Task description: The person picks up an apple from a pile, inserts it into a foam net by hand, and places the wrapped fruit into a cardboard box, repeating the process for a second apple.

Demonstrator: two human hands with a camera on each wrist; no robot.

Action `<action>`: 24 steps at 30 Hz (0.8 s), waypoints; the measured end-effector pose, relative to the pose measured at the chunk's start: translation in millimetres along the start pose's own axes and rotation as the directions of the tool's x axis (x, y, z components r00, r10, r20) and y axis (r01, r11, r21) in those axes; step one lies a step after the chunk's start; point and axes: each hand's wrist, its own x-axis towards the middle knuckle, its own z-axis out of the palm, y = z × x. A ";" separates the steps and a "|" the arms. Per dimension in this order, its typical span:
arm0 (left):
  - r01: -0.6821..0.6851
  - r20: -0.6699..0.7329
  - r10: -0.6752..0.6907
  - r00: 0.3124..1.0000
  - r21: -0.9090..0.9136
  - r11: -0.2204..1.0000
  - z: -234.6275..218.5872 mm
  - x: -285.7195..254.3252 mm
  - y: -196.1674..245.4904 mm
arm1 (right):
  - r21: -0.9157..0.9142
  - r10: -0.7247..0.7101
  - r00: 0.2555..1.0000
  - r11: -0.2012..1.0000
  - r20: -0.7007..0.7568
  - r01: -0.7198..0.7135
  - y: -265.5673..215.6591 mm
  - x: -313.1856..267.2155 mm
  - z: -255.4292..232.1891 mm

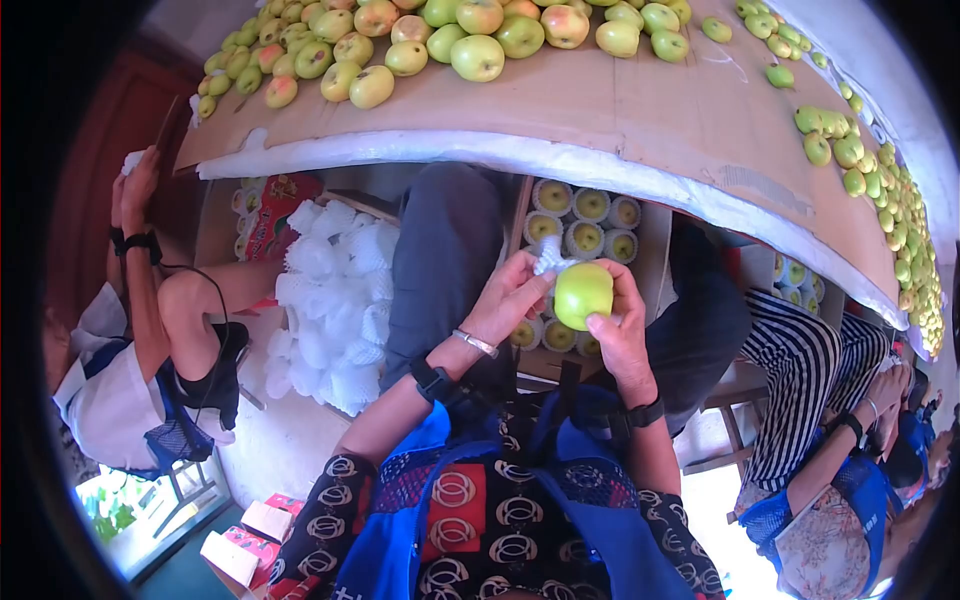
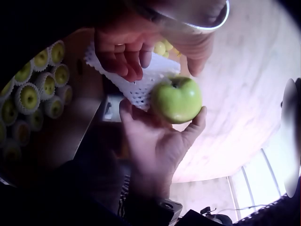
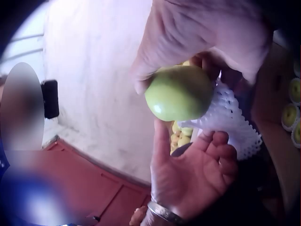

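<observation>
Blue vest [image 1: 615,530] hogs the bottom of the frame, then a carton [image 1: 655,250] of netted apples [image 1: 590,206] near center. Right hand [image 1: 629,335] grips a green apple [image 1: 584,297] about mid-frame, left hand [image 1: 508,301] pinches a foam net [image 1: 549,256]. Apple's roundish, no real long axis; net's just off its upper left, on the left hand's side.

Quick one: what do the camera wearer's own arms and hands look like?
No gloves. Left hand: silvery bracelet at the wrist, black strapped-on device behind it. Right hand: black wrist strap, no bracelet visible. Short sleeves, black with pale ring motifs.
</observation>
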 end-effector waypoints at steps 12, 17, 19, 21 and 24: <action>-0.069 -0.050 0.094 0.994 0.368 0.927 4.6 1.7 -5.6 | -0.095 -0.153 0.967 0.986 -0.204 0.136 18.1 2.6 6.7; -0.159 -0.025 0.157 0.987 -0.139 0.977 0.8 3.3 -12.7 | -0.441 -0.310 0.931 0.875 -0.193 0.200 23.5 4.2 0.5; -0.241 -0.058 0.255 0.965 0.179 0.954 2.1 0.0 -11.1 | -0.555 -0.340 0.919 0.812 -0.200 0.180 20.8 5.1 1.5; -0.277 -0.033 0.288 0.957 0.189 0.942 5.2 -2.1 -3.0 | -0.671 -0.366 0.913 0.725 -0.179 0.159 13.2 3.3 3.7; -0.290 -0.014 0.290 0.957 0.000 0.957 10.5 1.0 -4.8 | -0.853 -0.452 0.889 0.489 -0.072 0.180 0.9 5.5 6.5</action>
